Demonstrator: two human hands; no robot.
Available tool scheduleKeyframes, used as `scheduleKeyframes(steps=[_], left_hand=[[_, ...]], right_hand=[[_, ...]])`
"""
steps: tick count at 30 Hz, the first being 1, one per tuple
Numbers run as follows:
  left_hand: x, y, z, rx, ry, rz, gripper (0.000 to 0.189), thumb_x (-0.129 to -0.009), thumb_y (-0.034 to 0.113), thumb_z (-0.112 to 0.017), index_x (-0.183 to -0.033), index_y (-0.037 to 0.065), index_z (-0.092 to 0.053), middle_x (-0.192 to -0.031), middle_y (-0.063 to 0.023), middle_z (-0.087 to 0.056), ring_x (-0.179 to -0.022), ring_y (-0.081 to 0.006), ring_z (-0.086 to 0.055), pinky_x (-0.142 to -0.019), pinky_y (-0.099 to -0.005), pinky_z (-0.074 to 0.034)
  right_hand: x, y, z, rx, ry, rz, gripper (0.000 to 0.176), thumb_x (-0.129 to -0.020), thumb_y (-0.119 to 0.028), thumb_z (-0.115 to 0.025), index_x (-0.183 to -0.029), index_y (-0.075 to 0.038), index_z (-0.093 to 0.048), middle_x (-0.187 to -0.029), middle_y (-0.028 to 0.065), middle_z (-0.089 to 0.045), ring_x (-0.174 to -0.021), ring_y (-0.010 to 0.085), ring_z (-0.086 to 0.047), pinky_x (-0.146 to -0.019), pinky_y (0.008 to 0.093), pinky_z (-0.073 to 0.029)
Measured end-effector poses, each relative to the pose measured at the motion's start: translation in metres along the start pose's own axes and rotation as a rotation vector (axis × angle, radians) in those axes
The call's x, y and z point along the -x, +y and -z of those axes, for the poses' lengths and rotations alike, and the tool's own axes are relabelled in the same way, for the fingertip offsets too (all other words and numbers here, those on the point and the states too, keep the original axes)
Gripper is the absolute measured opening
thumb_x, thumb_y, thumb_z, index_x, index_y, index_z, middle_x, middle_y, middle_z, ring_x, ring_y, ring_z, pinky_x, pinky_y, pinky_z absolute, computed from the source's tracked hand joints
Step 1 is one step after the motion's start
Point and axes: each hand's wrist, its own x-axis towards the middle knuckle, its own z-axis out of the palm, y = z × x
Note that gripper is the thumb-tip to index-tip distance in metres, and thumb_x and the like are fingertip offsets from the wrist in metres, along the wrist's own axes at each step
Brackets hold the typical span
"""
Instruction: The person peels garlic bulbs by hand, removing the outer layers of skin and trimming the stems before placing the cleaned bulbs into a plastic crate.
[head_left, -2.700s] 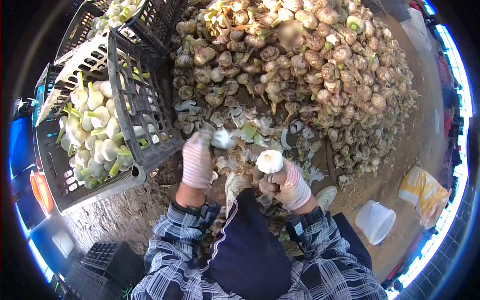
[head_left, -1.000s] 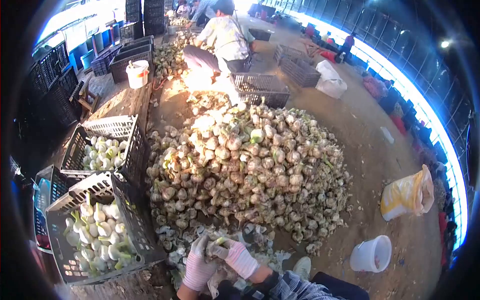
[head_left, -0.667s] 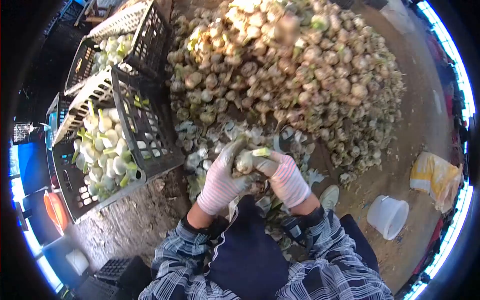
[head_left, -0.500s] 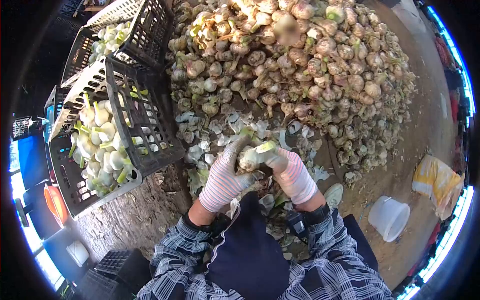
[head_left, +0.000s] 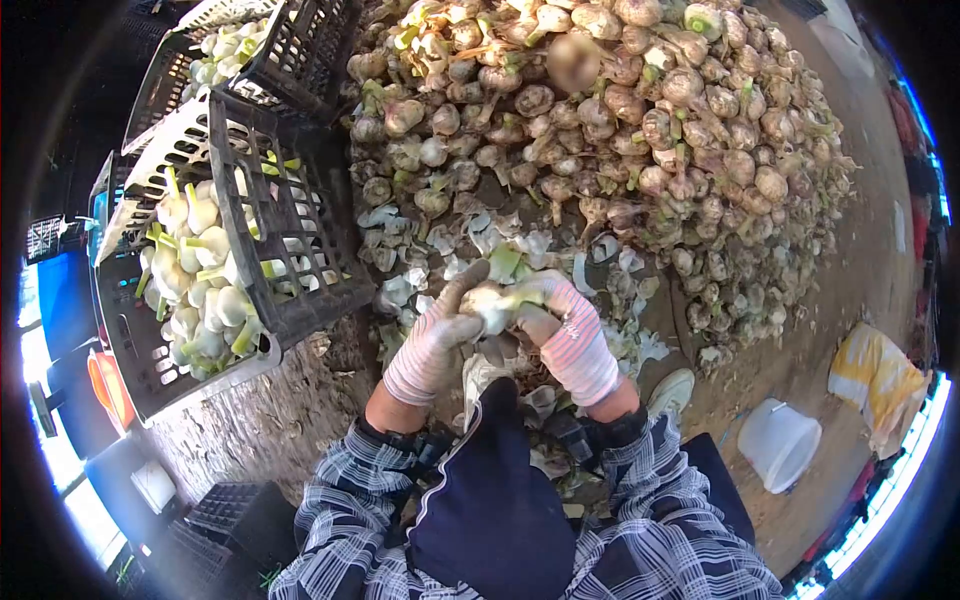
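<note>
Both my hands wear striped gloves with grey palms. A garlic bulb [head_left: 488, 306], partly white and partly brown, is between them in the middle of the view. My left hand [head_left: 437, 335] has its fingers and thumb around the bulb's left side. On the right, my right hand [head_left: 565, 330] grips it by the stem end, fingers bent. Under and beyond the hands lie loose peeled skins [head_left: 495, 235]. A big heap of unpeeled garlic [head_left: 640, 130] rises ahead of them.
A black crate [head_left: 290, 310] with peeled white garlic [head_left: 200, 270] stands at the left, a second crate [head_left: 150, 100] behind it. On the right floor are a white bucket [head_left: 779, 445] and a yellow-white sack [head_left: 875, 375]. A shoe [head_left: 672, 392] shows near my right wrist.
The bulb has turned, and more of its white surface shows. My right hand has rolled over it, with the back of the glove now facing up. The view has shifted slightly.
</note>
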Motion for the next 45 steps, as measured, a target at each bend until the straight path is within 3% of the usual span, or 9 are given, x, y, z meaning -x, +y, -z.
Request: scheduleKeyframes(steps=[1,5,12,13,16,17,21,37,45], left_hand=[[-0.003,0.002,-0.001,-0.113,0.044,-0.011,0.076,-0.075,0.015,-0.064,-0.145,-0.002,-0.039,-0.122,-0.0168,-0.06,-0.098,-0.0226,-0.063,-0.086,-0.031,-0.053],[-0.005,-0.002,-0.011,-0.61,0.155,-0.119,0.074,-0.074,0.014,-0.077,-0.138,-0.004,-0.046,-0.118,-0.0118,-0.061,-0.107,-0.0181,-0.06,-0.093,-0.0305,-0.051],[0.008,-0.007,-0.013,-0.484,-0.01,-0.175,0.104,-0.065,0.039,-0.092,-0.145,-0.002,-0.04,-0.12,-0.0093,-0.063,-0.11,-0.0178,-0.06,-0.096,-0.0303,-0.048],[0.009,-0.005,-0.013,-0.494,0.001,-0.155,0.106,-0.063,0.036,-0.094,-0.145,-0.002,-0.038,-0.122,-0.0088,-0.062,-0.111,-0.0185,-0.06,-0.098,-0.031,-0.048],[0.006,-0.009,0.002,-0.578,0.028,-0.091,0.094,-0.064,0.032,-0.092,-0.139,0.0,-0.047,-0.124,-0.0107,-0.063,-0.114,-0.0204,-0.06,-0.1,-0.0325,-0.047],[0.005,-0.009,0.001,-0.63,0.032,-0.153,0.088,-0.064,0.03,-0.091,-0.136,0.0,-0.05,-0.123,-0.0118,-0.063,-0.113,-0.0217,-0.061,-0.1,-0.0332,-0.047],[-0.001,-0.006,-0.001,-1.091,0.022,-0.392,0.071,-0.066,0.023,-0.087,-0.128,0.001,-0.059,-0.12,-0.0158,-0.066,-0.109,-0.0267,-0.064,-0.098,-0.0357,-0.049],[0.006,-0.003,-0.018,-1.723,0.236,-0.66,0.019,-0.075,0.016,-0.068,-0.088,0.004,-0.063,-0.072,-0.0176,-0.061,-0.069,-0.0379,-0.062,-0.062,-0.0457,-0.05],[-0.008,-0.01,0.003,-0.618,0.362,-0.15,0.02,-0.086,0.012,-0.057,-0.094,-0.004,-0.066,-0.074,-0.0043,-0.063,-0.066,-0.0112,-0.06,-0.058,-0.0278,-0.049]], right_hand=[[0.004,-0.018,-0.003,-0.233,0.068,-0.333,0.018,-0.087,-0.004,-0.066,-0.104,0.002,-0.067,-0.108,0.0166,-0.064,-0.096,0.0285,-0.064,-0.085,0.0339,-0.051],[0.006,0.0,-0.013,0.162,0.161,0.067,0.015,-0.089,-0.005,-0.064,-0.103,0.002,-0.065,-0.099,0.0177,-0.064,-0.085,0.0285,-0.065,-0.078,0.0356,-0.052],[-0.004,0.071,0.011,0.667,0.181,-0.262,0.015,-0.087,-0.013,-0.064,-0.094,0.001,-0.062,-0.087,0.0245,-0.064,-0.085,0.0441,-0.062,-0.078,0.0468,-0.051],[-0.011,0.071,0.018,0.785,-0.164,-0.543,0.028,-0.085,-0.015,-0.067,-0.107,0.001,-0.064,-0.103,0.0278,-0.063,-0.103,0.0452,-0.06,-0.091,0.0461,-0.05],[0.014,0.068,0.018,0.688,-0.03,-0.058,0.051,-0.086,-0.015,-0.068,-0.131,0.002,-0.055,-0.126,0.0275,-0.058,-0.124,0.0403,-0.053,-0.104,0.0408,-0.044],[0.026,0.083,0.017,-0.032,0.016,-0.227,0.067,-0.087,-0.01,-0.066,-0.147,0.001,-0.04,-0.143,0.0223,-0.05,-0.137,0.0322,-0.043,-0.11,0.0366,-0.038],[0.015,-0.029,0.018,-0.469,-0.1,-0.598,0.057,-0.089,0.0,-0.061,-0.144,0.0,-0.045,-0.129,0.0092,-0.06,-0.117,0.0178,-0.058,-0.097,0.0298,-0.046],[0.035,-0.026,-0.026,0.075,0.209,-0.2,0.042,-0.088,0.004,-0.065,-0.129,0.003,-0.057,-0.118,0.013,-0.063,-0.104,0.0186,-0.064,-0.091,0.0293,-0.051],[0.034,-0.017,-0.026,-0.606,0.162,-0.476,0.045,-0.094,-0.003,-0.061,-0.137,0.0,-0.051,-0.126,0.0104,-0.061,-0.111,0.0179,-0.06,-0.094,0.0314,-0.05]])
